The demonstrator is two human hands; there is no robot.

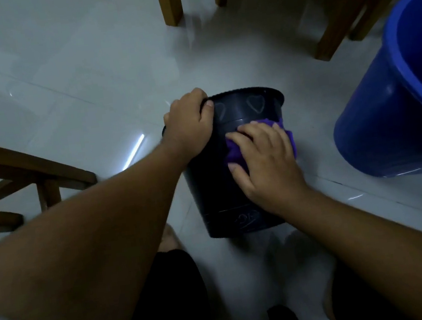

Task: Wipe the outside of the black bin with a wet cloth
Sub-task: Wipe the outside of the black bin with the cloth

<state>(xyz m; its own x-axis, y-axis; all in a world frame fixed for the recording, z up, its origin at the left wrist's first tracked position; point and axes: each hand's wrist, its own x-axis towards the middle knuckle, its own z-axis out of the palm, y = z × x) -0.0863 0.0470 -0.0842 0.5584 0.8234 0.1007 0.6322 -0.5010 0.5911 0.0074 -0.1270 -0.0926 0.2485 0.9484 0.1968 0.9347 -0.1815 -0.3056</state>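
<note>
Two hands work the tilted black bin (216, 186): left hand (189, 125) grips its rim, right hand (263, 158) presses purple cloth (233, 154) flat, fingers (267, 131) spread. Hard pressure could slide it across the tiled floor (72, 70).

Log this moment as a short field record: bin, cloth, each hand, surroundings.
bin: black bin tipped on the tiled floor, heart shapes below its rim
cloth: purple cloth pressed on the bin's outer wall
left hand: left hand grips the rim, thumb over the edge
right hand: right hand flat on the cloth
nearby: blue bucket to the right; wooden chair legs behind
</note>
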